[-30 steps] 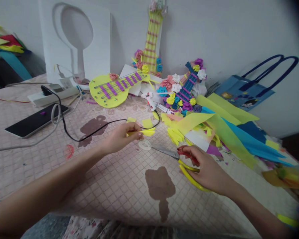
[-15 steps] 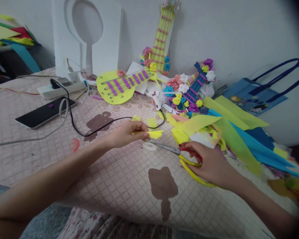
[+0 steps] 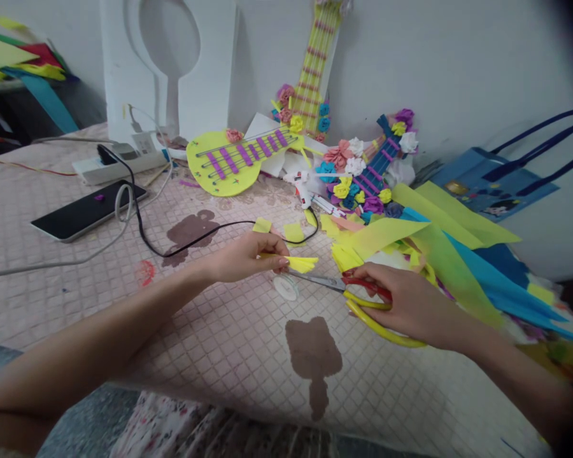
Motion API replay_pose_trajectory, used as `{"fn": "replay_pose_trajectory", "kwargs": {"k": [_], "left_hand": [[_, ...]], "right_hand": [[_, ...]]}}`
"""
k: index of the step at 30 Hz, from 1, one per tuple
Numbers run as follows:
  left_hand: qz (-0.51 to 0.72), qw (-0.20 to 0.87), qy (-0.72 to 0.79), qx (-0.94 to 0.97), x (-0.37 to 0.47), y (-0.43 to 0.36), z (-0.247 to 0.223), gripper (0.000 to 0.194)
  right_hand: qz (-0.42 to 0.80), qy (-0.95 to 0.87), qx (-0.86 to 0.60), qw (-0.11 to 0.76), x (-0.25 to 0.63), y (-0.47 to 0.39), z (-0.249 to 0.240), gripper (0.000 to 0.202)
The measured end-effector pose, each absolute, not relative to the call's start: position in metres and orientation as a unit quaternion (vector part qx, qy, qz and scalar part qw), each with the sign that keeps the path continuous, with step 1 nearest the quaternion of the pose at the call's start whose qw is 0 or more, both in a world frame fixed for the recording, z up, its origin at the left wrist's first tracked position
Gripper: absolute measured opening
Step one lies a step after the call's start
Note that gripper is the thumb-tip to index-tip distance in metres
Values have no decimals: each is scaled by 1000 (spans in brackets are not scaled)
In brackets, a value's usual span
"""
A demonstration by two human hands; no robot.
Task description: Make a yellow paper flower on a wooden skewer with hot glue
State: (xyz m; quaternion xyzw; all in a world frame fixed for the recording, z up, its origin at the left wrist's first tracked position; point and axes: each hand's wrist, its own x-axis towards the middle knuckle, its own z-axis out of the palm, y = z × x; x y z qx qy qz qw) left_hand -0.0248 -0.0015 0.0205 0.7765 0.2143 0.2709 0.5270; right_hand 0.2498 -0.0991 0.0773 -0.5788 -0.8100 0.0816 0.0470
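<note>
My left hand [image 3: 255, 257] pinches a small bunch of yellow crepe paper [image 3: 303, 263] between thumb and fingers, its fanned end pointing right. In my right hand [image 3: 398, 299] is a pair of scissors [image 3: 377, 323] with red and yellow handles. The blades point left, and their tips lie just below the paper, close to my left fingers; whether they touch it I cannot tell. Under the blades a round, clear and white roll [image 3: 286, 287], perhaps tape, rests on the tablecloth. Small yellow paper squares [image 3: 294, 233] lie just beyond my left hand.
Crepe paper strips [image 3: 458, 267] pile up at the right, before a blue bag [image 3: 491, 184]. A glue gun [image 3: 303, 191] trails a black cord past a dark tablet-like slab [image 3: 88, 213] to a power strip [image 3: 119, 164]. Paper-decorated guitars [image 3: 239, 162] stand along the wall.
Both hands have barely shifted. The fanned paper sits slightly further right, and the scissor blades have stayed below it. The whole view has moved a little.
</note>
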Motion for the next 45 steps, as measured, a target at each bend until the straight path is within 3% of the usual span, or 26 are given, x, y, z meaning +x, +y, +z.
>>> {"fn": "replay_pose_trajectory", "kwargs": {"k": [7, 32, 41, 45], "left_hand": [[253, 516, 218, 789, -25, -2, 21, 19], [197, 565, 251, 761, -19, -1, 9, 14], [220, 593, 263, 729, -15, -3, -5, 17], [220, 599, 269, 722, -14, -3, -9, 18]], "right_hand": [[105, -813, -573, 7, 250, -93, 79, 35], [111, -815, -568, -1, 255, -89, 62, 32], [113, -762, -635, 63, 269, -108, 28, 28], [53, -728, -676, 105, 287, -128, 7, 29]]}}
